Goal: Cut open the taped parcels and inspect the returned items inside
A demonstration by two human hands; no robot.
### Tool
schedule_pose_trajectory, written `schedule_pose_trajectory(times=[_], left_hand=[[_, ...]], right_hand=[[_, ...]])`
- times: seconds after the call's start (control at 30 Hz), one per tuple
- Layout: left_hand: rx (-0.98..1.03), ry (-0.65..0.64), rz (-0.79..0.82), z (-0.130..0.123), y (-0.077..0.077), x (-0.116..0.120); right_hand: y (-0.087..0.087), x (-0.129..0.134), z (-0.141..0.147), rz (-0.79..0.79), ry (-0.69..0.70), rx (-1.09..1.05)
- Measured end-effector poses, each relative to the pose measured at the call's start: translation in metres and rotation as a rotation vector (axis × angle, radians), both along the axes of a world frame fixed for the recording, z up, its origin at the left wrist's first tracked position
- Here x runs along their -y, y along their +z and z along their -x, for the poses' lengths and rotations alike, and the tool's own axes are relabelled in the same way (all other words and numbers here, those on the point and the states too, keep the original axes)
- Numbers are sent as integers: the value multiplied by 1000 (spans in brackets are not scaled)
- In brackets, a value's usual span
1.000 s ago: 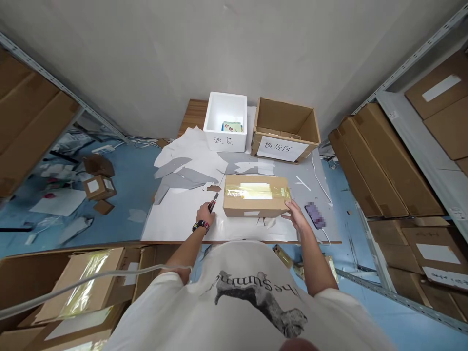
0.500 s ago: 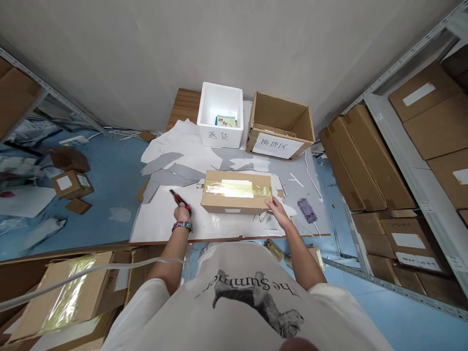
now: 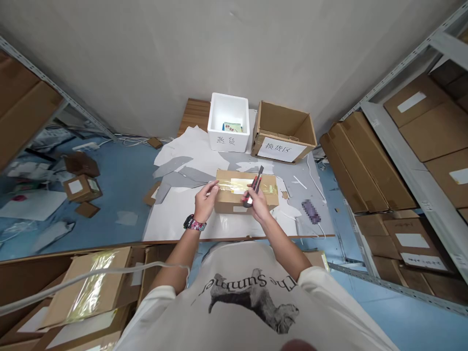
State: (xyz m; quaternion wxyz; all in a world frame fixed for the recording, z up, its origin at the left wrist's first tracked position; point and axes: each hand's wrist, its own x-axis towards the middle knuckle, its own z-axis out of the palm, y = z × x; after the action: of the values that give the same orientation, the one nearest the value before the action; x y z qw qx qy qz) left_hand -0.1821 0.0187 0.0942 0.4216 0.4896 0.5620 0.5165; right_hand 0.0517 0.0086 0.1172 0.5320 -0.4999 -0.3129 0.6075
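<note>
A long taped cardboard box (image 3: 224,195) with a white label on top lies across the table in front of me. My left hand (image 3: 204,201) is at its left end, fingers and thumb against the edge, gripping it. A black and red box cutter (image 3: 257,178) is in my right hand (image 3: 259,202), fingers wrapped round its handle. It points away from me over the right half of the box. Yellowish clear tape (image 3: 269,188) runs along the box top, partly hidden by the cutter and hand.
Behind the box stand a white foam bin (image 3: 229,143) with a small packet inside and an open carton (image 3: 281,148) with a handwritten sign. Torn paper (image 3: 175,146) covers the table (image 3: 171,222). A blurred purple object (image 3: 310,211) lies right. Shelved cartons (image 3: 369,161) flank the right side; stacked boxes (image 3: 84,287) stand lower left.
The box cutter has passed from my left hand to my right and is now over the box. My left hand has moved right to the box's left end; my right hand left its right end.
</note>
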Motion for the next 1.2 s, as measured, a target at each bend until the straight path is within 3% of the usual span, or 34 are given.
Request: schedule_pose_trajectory(times=[0.07,0.2,0.3,0.43,0.57,0.77,1.0,1.2], left_hand=[[-20,44,19,8,-9,-5],[-41,-57,59,12,-33,-14],[-58,-134,81,7,-43,-17],[-155,-120,44,7,-48,-18],[-216,-72,33,19,-53,-19],[-103,-129,59,32,-69,-26],[-110,-132,26,30,-74,-27],[-117,-119,3,27,-74,-26]], right_hand=[[-5,-2,-27,-18,-135,126],[-15,1,-107,-72,-430,634],[-25,6,-140,-37,-460,938],[-35,2,-133,-19,-291,1119],[-29,-11,-123,-56,-111,1191],[12,-37,-102,-143,84,1331],[74,-69,-26,-436,813,1479],[86,-99,-1,-489,1054,1595]])
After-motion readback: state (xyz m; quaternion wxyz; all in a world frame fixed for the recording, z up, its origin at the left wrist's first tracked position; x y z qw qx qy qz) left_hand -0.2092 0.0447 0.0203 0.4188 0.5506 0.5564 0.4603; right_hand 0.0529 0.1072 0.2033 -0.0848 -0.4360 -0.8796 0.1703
